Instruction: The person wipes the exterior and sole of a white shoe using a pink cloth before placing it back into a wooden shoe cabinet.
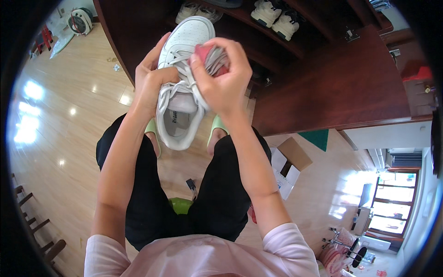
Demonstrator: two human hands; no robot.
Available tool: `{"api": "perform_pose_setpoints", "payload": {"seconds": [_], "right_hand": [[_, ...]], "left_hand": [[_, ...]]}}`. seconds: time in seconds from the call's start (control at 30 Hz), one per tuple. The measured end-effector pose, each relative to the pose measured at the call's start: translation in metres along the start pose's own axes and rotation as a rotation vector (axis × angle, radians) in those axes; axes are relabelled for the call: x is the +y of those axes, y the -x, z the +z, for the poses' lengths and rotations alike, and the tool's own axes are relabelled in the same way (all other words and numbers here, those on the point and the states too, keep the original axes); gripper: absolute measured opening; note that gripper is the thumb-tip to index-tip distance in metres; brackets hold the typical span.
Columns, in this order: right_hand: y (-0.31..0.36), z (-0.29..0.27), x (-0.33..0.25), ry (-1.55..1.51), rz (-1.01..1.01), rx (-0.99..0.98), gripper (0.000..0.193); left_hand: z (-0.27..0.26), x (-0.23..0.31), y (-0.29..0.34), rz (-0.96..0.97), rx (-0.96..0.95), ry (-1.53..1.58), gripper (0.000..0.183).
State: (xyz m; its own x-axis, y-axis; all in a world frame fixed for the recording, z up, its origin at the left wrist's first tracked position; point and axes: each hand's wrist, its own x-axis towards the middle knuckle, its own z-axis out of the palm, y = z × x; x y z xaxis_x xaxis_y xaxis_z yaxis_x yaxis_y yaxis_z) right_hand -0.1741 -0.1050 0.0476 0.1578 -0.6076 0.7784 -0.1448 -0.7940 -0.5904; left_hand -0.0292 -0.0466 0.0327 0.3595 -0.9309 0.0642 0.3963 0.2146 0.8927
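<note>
A white lace-up sneaker [187,37] is raised in front of me, toe pointing away, its opening toward me. My left hand [154,81] grips it along the left side, with the thumb bent over the laces. In my right hand [228,85] is a crumpled red and grey cloth [214,61], pinched between thumb and fingers. The cloth lies against the right side of the shoe near the laces. The sole is hidden from this view.
A dark wooden shoe cabinet [332,87] stands ahead with its door open, and pale sneakers [277,21] sit on its shelf. An opened cardboard box [288,161] is on the floor at right. Green slippers [217,123] are on my feet. A white round appliance [80,21] stands far left.
</note>
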Motion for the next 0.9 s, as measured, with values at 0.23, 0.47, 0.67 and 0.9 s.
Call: {"api": "perform_pose_setpoints", "payload": {"seconds": [0.23, 0.47, 0.67, 0.9], "right_hand": [[-0.009, -0.003, 0.022, 0.041, 0.118, 0.056, 0.026], [-0.005, 0.0, 0.018, -0.055, 0.116, 0.009, 0.024], [0.006, 0.0, -0.003, -0.135, 0.145, -0.032, 0.026], [-0.003, -0.012, -0.024, -0.559, 0.385, -0.016, 0.027]], "left_hand": [[0.007, 0.002, 0.001, 0.076, 0.04, -0.05, 0.087], [0.005, 0.002, -0.002, 0.332, 0.056, -0.178, 0.087], [-0.009, 0.013, -0.006, 0.296, 0.079, -0.069, 0.083], [-0.006, 0.011, -0.005, 0.366, 0.069, -0.123, 0.086]]}}
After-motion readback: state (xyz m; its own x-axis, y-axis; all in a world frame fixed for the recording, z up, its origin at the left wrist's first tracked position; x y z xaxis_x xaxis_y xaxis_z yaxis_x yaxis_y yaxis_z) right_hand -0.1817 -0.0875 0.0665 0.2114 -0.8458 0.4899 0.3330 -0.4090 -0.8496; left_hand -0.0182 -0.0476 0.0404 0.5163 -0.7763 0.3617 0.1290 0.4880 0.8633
